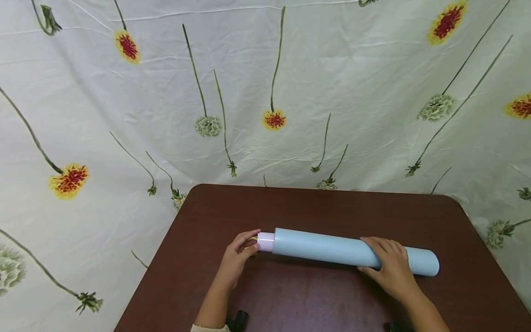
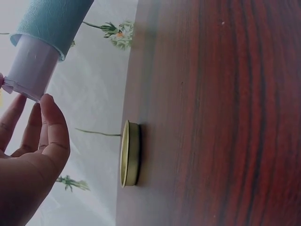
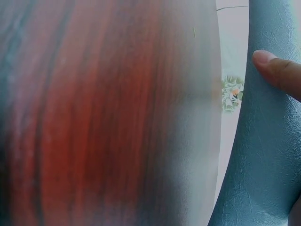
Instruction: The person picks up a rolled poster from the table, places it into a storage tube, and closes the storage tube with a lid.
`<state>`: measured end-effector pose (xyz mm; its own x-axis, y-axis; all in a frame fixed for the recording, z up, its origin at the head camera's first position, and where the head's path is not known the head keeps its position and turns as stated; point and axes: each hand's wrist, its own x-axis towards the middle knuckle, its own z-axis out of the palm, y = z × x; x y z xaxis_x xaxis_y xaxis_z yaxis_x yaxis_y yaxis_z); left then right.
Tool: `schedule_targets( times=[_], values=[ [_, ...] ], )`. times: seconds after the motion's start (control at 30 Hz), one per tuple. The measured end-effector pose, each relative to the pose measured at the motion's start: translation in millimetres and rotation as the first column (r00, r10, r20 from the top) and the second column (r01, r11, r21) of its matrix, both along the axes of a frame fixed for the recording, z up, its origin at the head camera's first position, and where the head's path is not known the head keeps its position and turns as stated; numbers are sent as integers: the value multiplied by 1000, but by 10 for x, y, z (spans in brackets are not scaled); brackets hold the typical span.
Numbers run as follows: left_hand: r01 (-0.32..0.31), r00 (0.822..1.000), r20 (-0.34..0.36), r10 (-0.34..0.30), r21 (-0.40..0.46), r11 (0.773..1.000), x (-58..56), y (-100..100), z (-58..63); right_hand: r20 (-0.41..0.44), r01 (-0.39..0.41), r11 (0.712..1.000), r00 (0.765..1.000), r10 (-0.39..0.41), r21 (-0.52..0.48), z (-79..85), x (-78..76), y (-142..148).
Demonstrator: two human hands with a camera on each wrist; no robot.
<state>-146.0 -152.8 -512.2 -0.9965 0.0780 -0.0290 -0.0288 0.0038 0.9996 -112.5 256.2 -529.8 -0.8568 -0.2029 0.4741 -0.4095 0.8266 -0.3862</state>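
A long light blue tube (image 1: 319, 246) lies lengthwise across the middle of the head view, its left end a little farther back than its right. From its left end sticks out a short length of narrower pale lilac inner tube (image 1: 266, 241). My left hand (image 1: 237, 258) pinches the rim of that inner tube between thumb and fingertips. Over the blue tube's right part my right hand (image 1: 392, 267) curls and grips it, the thumb (image 3: 277, 73) along its near side. The left wrist view shows a shallow round gold cap (image 2: 133, 155) on the table beyond the left hand.
The dark reddish-brown table (image 1: 307, 295) has rounded far corners. Behind it and to the sides hangs a white cloth (image 1: 240, 83) printed with flowers. Dark objects (image 1: 238, 320) show near the forearms at the bottom of the head view.
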Motion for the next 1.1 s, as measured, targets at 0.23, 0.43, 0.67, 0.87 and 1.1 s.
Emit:
schedule_targets(
  times=[0.23,0.43,0.67,0.87,1.1],
  values=[
    [2,1000,-11,-3,-21,1000,1,17,6,8,1,1000,1000,-1,0,-4,-8,2],
    [8,1000,-13,-8,-31,999,8,48,8,23,3,1000,1000,-3,6,-19,-21,3],
    [37,999,-3,-37,-67,997,16,67,-6,27,5,1000,1000,-5,13,-24,-17,-6],
    [63,998,-19,-64,-65,996,20,88,-21,22,1,1000,1000,-1,1,-22,-5,-29],
    [68,997,-19,-70,-74,995,20,112,-42,26,-1,1000,1000,1,11,-43,-14,-16]
  ],
)
